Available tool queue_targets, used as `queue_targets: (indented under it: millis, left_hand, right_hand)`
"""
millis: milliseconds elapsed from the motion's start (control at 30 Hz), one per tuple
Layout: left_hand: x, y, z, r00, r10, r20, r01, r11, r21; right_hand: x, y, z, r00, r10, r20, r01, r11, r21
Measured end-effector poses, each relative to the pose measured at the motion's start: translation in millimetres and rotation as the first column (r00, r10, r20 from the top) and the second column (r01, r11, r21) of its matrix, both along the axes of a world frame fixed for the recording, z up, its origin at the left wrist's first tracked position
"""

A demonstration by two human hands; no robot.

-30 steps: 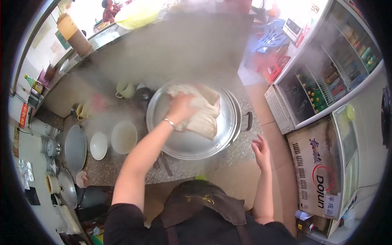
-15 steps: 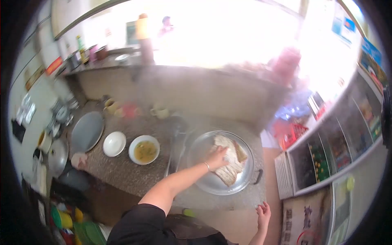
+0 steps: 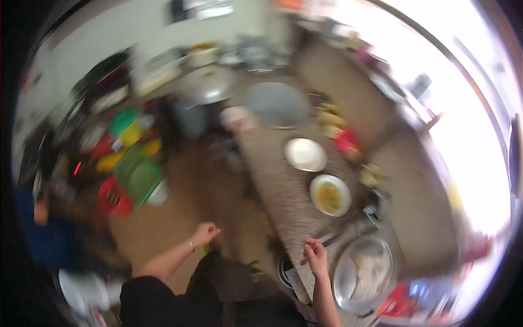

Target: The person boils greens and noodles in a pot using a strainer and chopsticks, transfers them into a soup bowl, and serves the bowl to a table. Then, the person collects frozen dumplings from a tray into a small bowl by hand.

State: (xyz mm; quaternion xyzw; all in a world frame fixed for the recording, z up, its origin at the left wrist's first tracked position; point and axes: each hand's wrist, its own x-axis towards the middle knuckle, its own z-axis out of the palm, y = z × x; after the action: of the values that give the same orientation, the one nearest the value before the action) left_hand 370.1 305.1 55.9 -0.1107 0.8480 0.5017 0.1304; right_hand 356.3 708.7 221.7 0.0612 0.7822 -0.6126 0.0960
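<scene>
My left hand, with a bracelet at the wrist, hangs over the floor in front of my body. Its fingers are blurred but look loosely curled, with nothing visible in them. My right hand is above the counter's front edge, fingers half bent and apart, showing nothing in its grasp. Just behind it lies a long thin utensil, perhaps a knife, too blurred to be sure. To the right of that hand is a round metal tray, holding pale, flat, floury-looking pieces.
Along the counter stand a bowl of yellow soup, a white bowl, a grey round tray and several cups. Green and red plastic containers are at the left. Another person's blue clothing shows at far left.
My view has swung left. My left hand has left the pale pieces on the tray and moved over the floor. My right hand now appears over the counter edge, left of the tray.
</scene>
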Motion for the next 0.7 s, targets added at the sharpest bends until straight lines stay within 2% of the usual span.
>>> queue_targets:
  millis: [33,100,167,233,267,300,367,433,500,533,567,633,667,700]
  left_hand:
    - [17.7,-41.6,-3.9,0.988,0.144,-0.048,-0.143,0.989,0.025]
    - [62.7,-101.2,-7.1,0.937,0.311,-0.157,-0.328,0.940,-0.095]
    - [98.2,-141.0,-15.6,0.864,0.494,-0.102,-0.502,0.860,-0.092]
    - [122.7,-165.7,-32.4,0.774,0.631,-0.049,-0.633,0.771,-0.076]
    - [133.4,-170.0,-46.0,0.731,0.679,0.074,-0.682,0.732,0.016]
    - [149.0,-186.2,-58.9,0.685,0.703,0.194,-0.727,0.678,0.111]
    - [153.8,-181.6,-43.3,0.648,0.729,0.221,-0.760,0.638,0.124]
    - [161.4,-196.9,-27.1,0.756,0.628,0.185,-0.635,0.772,-0.027]
    - [168.9,-214.4,-43.8,0.718,0.679,0.152,-0.687,0.727,-0.002]
    - [183.5,-229.4,-49.4,0.690,0.716,0.106,-0.722,0.691,0.038]
    - [188.2,-238.7,-66.6,0.679,0.725,0.116,-0.733,0.679,0.045]
    - [193.8,-262.3,-93.9,0.503,0.840,0.201,-0.863,0.502,0.060]
    - [192.7,-273.0,-97.6,0.481,0.850,0.213,-0.875,0.480,0.062]
    - [190.0,-285.8,-85.8,0.357,0.887,0.292,-0.934,0.348,0.086]
  right_hand:
    - [-22.2,-34.1,-5.2,0.993,0.105,-0.051,-0.109,0.991,-0.075]
    - [-50.1,-100.6,-18.2,0.955,0.292,-0.054,-0.296,0.951,-0.094]
    - [-73.8,-179.0,-26.8,0.910,0.415,-0.012,-0.414,0.906,-0.083]
    - [-91.3,-247.1,-41.1,0.788,0.608,-0.096,-0.588,0.790,0.174]
    - [-99.4,-280.4,-45.1,0.723,0.681,-0.116,-0.647,0.726,0.233]
    - [-99.1,-327.8,-45.6,0.694,0.712,-0.107,-0.676,0.696,0.241]
    - [-114.1,-385.8,-57.3,0.559,0.828,-0.043,-0.808,0.555,0.197]
    - [-124.1,-438.9,-75.0,0.476,0.878,-0.053,-0.847,0.474,0.241]
    - [-137.0,-483.1,-87.0,0.419,0.907,0.034,-0.897,0.408,0.170]
    - [-129.9,-512.1,-70.9,0.409,0.905,0.118,-0.903,0.382,0.199]
    - [-137.3,-530.6,-75.9,0.395,0.910,0.130,-0.909,0.365,0.203]
    - [-161.5,-572.6,-98.1,0.334,0.924,0.184,-0.926,0.286,0.246]
    - [-176.6,-591.9,-116.3,0.310,0.930,0.196,-0.934,0.260,0.244]
    - [-194.5,-608.1,-142.5,0.353,0.900,0.255,-0.933,0.318,0.167]
